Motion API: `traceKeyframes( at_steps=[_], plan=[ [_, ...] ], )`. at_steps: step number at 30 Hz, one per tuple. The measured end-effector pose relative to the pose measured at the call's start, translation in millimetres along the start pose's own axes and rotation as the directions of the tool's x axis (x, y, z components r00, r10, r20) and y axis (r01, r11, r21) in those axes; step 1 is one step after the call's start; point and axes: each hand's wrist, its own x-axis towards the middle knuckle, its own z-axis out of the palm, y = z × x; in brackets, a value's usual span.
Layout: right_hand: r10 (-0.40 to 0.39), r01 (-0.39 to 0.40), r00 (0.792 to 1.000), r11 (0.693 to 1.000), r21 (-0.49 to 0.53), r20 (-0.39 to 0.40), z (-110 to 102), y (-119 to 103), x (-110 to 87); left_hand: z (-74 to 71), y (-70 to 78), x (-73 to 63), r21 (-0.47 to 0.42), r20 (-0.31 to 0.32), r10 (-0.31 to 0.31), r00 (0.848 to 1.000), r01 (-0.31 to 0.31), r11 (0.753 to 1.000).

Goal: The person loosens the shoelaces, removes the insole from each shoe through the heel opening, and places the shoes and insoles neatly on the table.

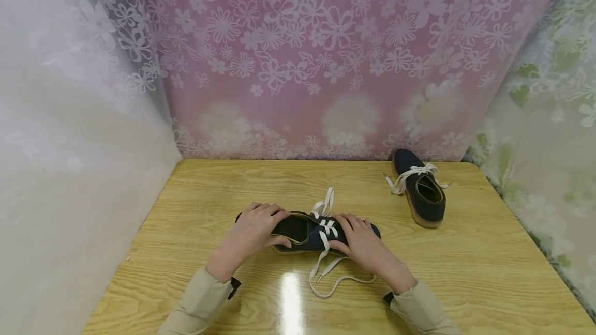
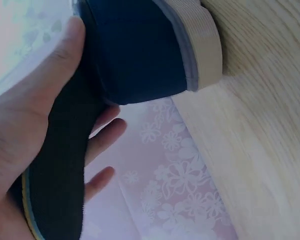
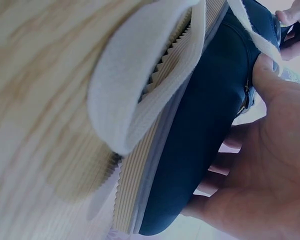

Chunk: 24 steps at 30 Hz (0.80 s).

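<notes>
A navy shoe (image 1: 313, 243) with a tan sole lies sideways on the table, its toe to the right. Its white lace (image 1: 329, 227) is threaded but untied, with loose ends on both sides. My left hand (image 1: 251, 232) is at the heel. In the left wrist view it pinches a black insole (image 2: 67, 145) between thumb and fingers; the insole sticks out past the heel, and its other end is hidden by the shoe. My right hand (image 1: 365, 248) holds the shoe's toe part, thumb on the near side near the lace and fingers over the far side.
A second navy shoe (image 1: 426, 206), its white laces tied in a bow, stands at the back right of the wooden table (image 1: 200, 190). A pink flowered curtain (image 1: 298, 66) hangs behind the table, with pale cloth at both sides.
</notes>
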Motion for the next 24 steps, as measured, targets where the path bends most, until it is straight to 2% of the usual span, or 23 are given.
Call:
traceKeyframes(
  at_steps=[10,18,20,24],
  plan=[
    [0.022,-0.022,1.0,1.0,0.014,0.007,2,-3,0.0,-1.4,-7.6,-4.3,-0.049,-0.108,0.06,0.992,-0.066,0.997],
    [0.016,-0.016,1.0,1.0,0.004,0.005,2,-5,1.7,-15.0,-19.6,-9.5,-0.057,-0.176,0.078,0.981,-0.089,0.994],
    [0.01,-0.01,1.0,1.0,-0.002,-0.004,1,-4,1.4,-22.2,-26.6,-12.7,-0.077,-0.222,0.055,0.974,-0.073,0.994],
    [0.006,-0.007,1.0,1.0,-0.01,-0.021,-1,-3,0.7,-38.0,-42.2,-22.1,-0.153,-0.311,-0.056,0.949,0.008,0.988]
  ],
)
